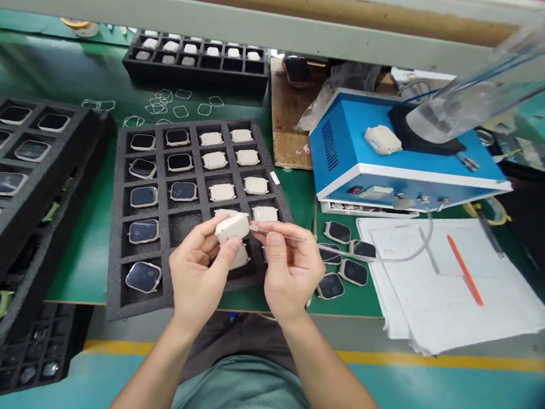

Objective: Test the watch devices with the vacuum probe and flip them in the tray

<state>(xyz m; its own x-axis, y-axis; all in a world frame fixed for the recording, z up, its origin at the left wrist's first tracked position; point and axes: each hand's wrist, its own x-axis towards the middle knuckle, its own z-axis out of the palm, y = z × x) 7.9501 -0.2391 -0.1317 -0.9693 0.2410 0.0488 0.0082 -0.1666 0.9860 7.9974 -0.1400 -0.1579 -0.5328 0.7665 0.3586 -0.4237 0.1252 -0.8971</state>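
Note:
Between the fingers and thumb of my left hand (201, 267) is a cream-white smartwatch case (233, 226), tilted over the foam tray. My right hand (294, 273) is closed around a thin nozzle (282, 234), its tip at the case's right edge; whether they touch I cannot tell. A clear hose (411, 260) runs from it to the blue machine (338, 153). Below my hands lies the dark foam tray (114, 280), holding watches with black screens (144, 231) in the left columns and white cases (222, 192) in the right ones. Some cells are covered by my hands.
Loose watches (353, 272) lie right of my right hand, beside papers (476, 279) with an orange pen (466, 270). Stacked foam trays (77, 181) stand at left. Thin white frames (160, 102) and another filled tray (193, 76) are behind. A clear cylinder (445, 114) leans on the machine.

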